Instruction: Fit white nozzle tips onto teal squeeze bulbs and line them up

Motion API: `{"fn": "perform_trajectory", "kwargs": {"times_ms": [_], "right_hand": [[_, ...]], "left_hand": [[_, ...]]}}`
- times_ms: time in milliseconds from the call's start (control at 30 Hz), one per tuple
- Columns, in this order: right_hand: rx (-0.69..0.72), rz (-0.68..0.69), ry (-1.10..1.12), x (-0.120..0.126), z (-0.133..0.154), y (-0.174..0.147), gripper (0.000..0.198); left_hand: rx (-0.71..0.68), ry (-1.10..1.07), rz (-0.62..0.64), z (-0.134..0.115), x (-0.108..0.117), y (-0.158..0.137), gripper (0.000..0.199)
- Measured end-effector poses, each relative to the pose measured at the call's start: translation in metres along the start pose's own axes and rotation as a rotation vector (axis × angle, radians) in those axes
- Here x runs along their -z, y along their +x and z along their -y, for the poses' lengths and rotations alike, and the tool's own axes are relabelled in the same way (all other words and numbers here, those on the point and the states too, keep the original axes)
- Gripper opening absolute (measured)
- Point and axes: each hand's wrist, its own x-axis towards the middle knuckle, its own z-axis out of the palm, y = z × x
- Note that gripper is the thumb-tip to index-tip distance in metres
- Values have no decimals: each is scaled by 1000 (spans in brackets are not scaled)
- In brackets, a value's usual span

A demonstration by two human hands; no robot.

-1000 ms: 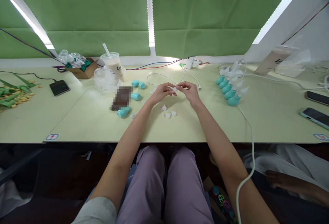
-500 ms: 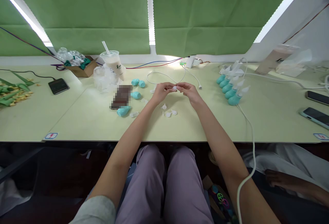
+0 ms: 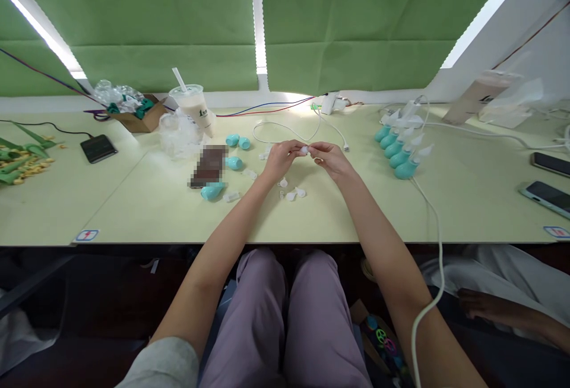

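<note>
A small white plastic part [image 3: 304, 150] is pinched between the fingertips of my left hand [image 3: 281, 158] and my right hand [image 3: 332, 158], above the table's middle. Its exact shape is mostly hidden by the fingers. Just below my hands lie several small white plastic pieces [image 3: 291, 196]. To the left are several turquoise bulbs [image 3: 212, 191], lying on their sides. At the right stands a row of turquoise bulbs with white pointed tips [image 3: 405, 167].
A blurred dark rectangle [image 3: 208, 166], a drink cup [image 3: 194, 106] and a cardboard box [image 3: 141, 119] are on the left. A white cable [image 3: 440, 257] hangs over the table edge across my right arm. Phones [image 3: 550, 196] lie far right, near another person's hand [image 3: 478, 305].
Both hands stay together at the white part, with the right fingers shifted slightly. The whole view has moved a little; the things on the table lie as before.
</note>
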Motion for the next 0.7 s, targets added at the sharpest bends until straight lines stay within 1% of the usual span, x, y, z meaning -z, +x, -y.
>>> {"fn": "perform_trajectory", "kwargs": {"times_ms": [333, 533, 600, 700], "right_hand": [[42, -16, -53, -2, 0, -3, 36], [73, -14, -118, -3, 9, -9, 27], [78, -29, -139, -4, 11, -10, 26], [61, -31, -136, -5, 11, -10, 26]], "left_hand": [[-43, 85, -36, 2, -4, -1, 16], [-93, 162, -75, 4, -4, -2, 18], [-104, 204, -80, 7, -4, -2, 18], [-122, 328, -81, 13, -4, -2, 17]]}}
